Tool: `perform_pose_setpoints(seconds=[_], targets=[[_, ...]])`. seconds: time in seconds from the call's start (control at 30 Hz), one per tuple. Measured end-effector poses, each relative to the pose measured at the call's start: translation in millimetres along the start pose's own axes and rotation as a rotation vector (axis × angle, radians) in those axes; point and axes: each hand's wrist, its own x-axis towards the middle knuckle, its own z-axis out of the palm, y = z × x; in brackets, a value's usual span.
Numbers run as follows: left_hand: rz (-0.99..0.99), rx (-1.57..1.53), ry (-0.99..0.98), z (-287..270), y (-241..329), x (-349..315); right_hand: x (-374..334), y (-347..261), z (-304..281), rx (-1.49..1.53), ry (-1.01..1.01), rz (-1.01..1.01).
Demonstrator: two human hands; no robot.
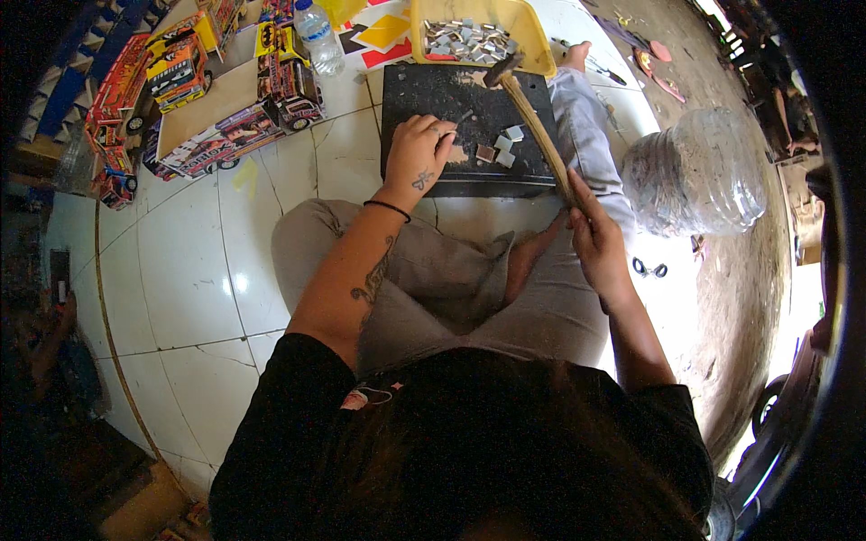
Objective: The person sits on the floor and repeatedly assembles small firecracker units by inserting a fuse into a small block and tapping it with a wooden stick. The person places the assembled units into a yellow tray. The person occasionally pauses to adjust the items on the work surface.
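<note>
My right hand (pixel 595 236) is wrapped round the wooden handle of a hammer (pixel 541 135). Its dark head hangs over the far right part of a low black work block (pixel 415 90), which has worn, scuffed patches. My left hand (pixel 419 155) rests at the block's left side with its fingers closed in a pinch. A thin dark metal piece (pixel 465 115) shows just beyond the fingertips; I cannot tell whether they grip it. To the right of this hand, several small square pieces (pixel 507 146), pale grey and brown, lie on the block.
Beyond the block stands a yellow basin (pixel 539 45) of similar small squares. Colourful toy trucks (pixel 225 135) and a water bottle (pixel 316 36) are at the far left. A large clear plastic container (pixel 695 171) lies to the right, near black-handled scissors (pixel 649 269).
</note>
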Motion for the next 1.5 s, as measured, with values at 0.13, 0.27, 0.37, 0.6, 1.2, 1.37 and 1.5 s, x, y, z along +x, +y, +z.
perform_pose_setpoints(seconds=[0.13,0.27,0.37,0.6,1.2,1.37,1.5], targets=[[-0.181,0.004,-0.176,-15.6,3.6,2.3,-8.0,7.3,9.4,-0.022,-0.007,-0.010],[-0.353,-0.043,-0.299,-25.1,4.3,3.9,-14.8,6.5,23.0,-0.002,-0.122,0.078],[-0.433,-0.085,-0.314,-25.2,4.2,2.5,-20.0,2.0,29.1,-0.060,-0.206,0.162],[-0.317,-0.055,-0.207,-20.8,1.7,-4.3,-23.1,0.9,37.4,-0.183,-0.223,0.139],[-0.324,0.012,-0.281,-23.9,2.6,1.6,-29.9,4.3,35.4,-0.121,-0.171,0.100],[-0.333,0.057,-0.351,-27.6,3.5,9.8,-28.2,3.3,37.6,-0.174,-0.204,0.183],[-0.348,0.085,-0.389,-29.5,4.5,11.2,-29.8,4.9,40.1,-0.147,-0.213,0.135]])
